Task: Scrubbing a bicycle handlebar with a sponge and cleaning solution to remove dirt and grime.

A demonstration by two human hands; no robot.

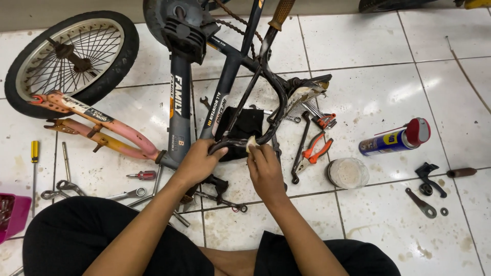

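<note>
A small bicycle frame lies upside down on the white tiled floor, its dark blue tubes running away from the person towards the top of the view, with the spoked wheel and pink fork off to the left. Its black handlebar is a bent tube whose long axis runs from the orange grip at the top down to a curved end in front of the person's knees.

Both forearms reach forward from the lap. The left hand is wrapped around the handlebar's lower curve, fingers curled shut on the tube. The right hand sits just beside it, fingers bunched together and pinching a small pale pad (cloth or abrasive, hard to tell) against the bar.

To the right lie orange-handled pliers, a blue spray can with a red cap, and a round pale container. Spanners and a red screwdriver lie left.
</note>
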